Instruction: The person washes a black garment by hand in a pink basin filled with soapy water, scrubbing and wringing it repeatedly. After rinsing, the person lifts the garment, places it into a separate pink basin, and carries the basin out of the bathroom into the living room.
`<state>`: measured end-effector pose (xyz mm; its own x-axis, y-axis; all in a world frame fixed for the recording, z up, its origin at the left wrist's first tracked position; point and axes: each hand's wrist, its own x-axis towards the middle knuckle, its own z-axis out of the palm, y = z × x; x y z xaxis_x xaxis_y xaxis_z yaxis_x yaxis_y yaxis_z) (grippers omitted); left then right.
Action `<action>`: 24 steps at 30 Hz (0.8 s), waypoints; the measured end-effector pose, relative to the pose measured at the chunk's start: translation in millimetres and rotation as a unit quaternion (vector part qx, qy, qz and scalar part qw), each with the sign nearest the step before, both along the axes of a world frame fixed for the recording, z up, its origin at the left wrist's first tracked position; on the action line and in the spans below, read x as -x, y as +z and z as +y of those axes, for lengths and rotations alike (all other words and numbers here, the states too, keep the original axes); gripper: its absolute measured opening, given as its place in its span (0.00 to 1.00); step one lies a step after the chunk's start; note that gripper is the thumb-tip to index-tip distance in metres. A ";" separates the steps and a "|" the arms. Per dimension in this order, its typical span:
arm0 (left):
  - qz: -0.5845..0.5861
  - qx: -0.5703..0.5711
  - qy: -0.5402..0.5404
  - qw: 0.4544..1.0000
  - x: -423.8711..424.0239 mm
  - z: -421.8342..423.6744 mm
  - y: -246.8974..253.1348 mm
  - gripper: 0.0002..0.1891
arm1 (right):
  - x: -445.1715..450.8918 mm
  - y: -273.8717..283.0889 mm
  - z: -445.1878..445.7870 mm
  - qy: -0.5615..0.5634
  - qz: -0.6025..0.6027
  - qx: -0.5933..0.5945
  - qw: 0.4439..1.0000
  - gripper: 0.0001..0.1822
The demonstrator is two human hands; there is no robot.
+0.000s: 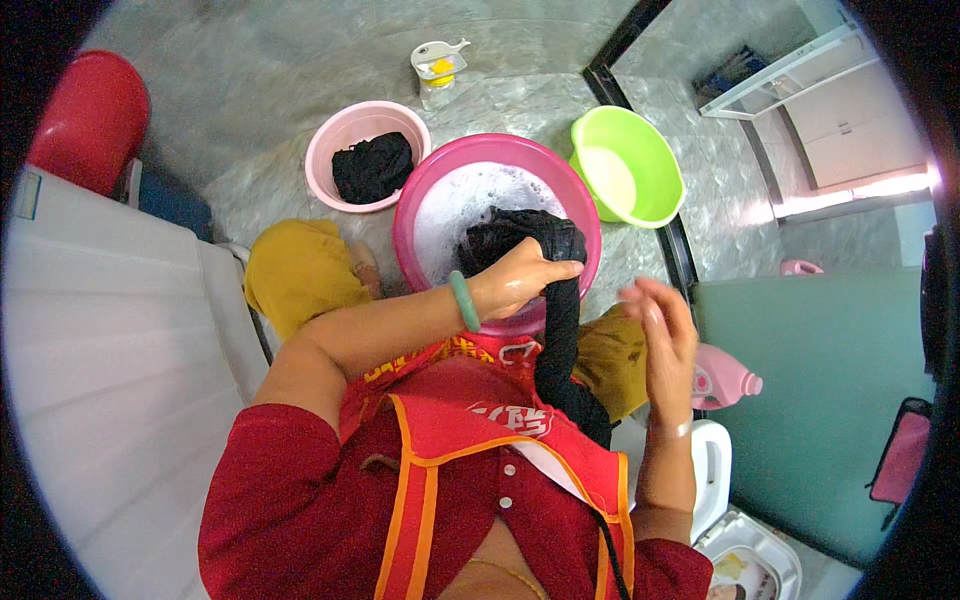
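In front of me a pink plastic basin (407, 217) holds white suds and a bunched black cloth garment (561, 322). My left hand (517, 279), a green bangle at its wrist, grips the garment over the basin's near right side. From that grip a twisted length of the black cloth hangs towards my body, over the red apron (465, 427). To the right my right hand (664, 322) is raised, fingers loosely bent and apart, with nothing in it and not touching the cloth. Its fingertips look blurred.
A light pink basin (319, 165) with black cloth (373, 168) stands at upper left. At upper right is a lime-green basin (660, 165). A white and yellow holder (439, 67) stands by the wall. On the right are a pink bottle (724, 377) and a greenish panel (810, 390).
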<state>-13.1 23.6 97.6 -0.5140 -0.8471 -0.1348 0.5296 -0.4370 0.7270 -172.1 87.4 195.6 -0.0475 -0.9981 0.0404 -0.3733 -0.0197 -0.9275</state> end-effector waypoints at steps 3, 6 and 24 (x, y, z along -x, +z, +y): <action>-0.118 0.061 -0.061 0.989 1.8 -4.4 7.9 0.08 | 10.8 -48.6 -27.9 0.115 -0.088 -0.293 0.945 0.18; -0.260 0.095 -0.192 0.942 -20.1 -19.0 21.4 0.18 | -29.0 -65.9 -31.3 0.157 -0.315 -0.375 0.858 0.12; 0.423 -0.227 0.077 0.874 -15.4 -15.1 -135.8 0.26 | -34.7 -16.1 21.1 0.225 -0.478 -0.408 0.745 0.13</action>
<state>2.3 8.4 -38.2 -0.4776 -0.8726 -0.1025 0.8713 -0.4554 -0.1832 -137.4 108.5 179.5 0.6811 -0.5949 -0.4270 0.3386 0.7729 -0.5367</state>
